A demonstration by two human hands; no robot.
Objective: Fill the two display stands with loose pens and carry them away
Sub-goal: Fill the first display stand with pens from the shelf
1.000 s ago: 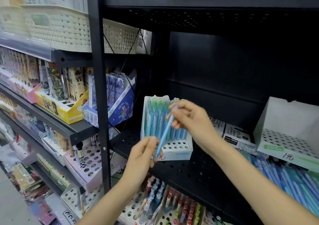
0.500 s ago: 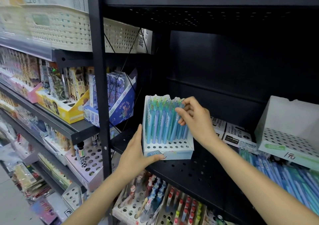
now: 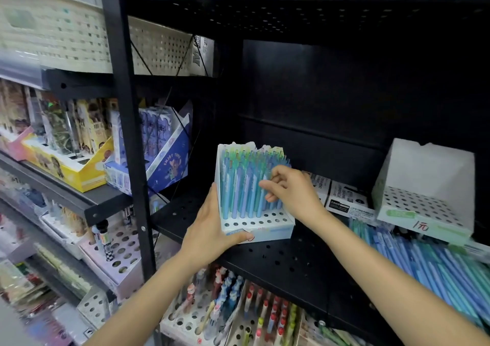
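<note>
A white display stand (image 3: 267, 230) with a perforated top stands on the black shelf, filled with several upright blue and green pens (image 3: 240, 186); its front rows of holes are bare. My left hand (image 3: 212, 233) grips the stand's left front corner, thumb along the front edge. My right hand (image 3: 293, 192) reaches into the pens from the right, fingers curled among them. A second white stand (image 3: 427, 213) with no pens in it sits at the right. Loose blue and green pens (image 3: 434, 268) lie piled in front of it.
The black perforated shelf (image 3: 281, 263) has a black upright post (image 3: 127, 133) at its left. Small white boxes (image 3: 344, 200) lie behind my right wrist. Neighbouring shelves hold a blue carton (image 3: 169, 160), a yellow carton (image 3: 71, 170), and pen racks (image 3: 233, 311) below.
A second ago both hands held one blue pen in front of the stand. That pen now stands in it; my left hand moved to the stand's corner and my right hand stays among the pens.
</note>
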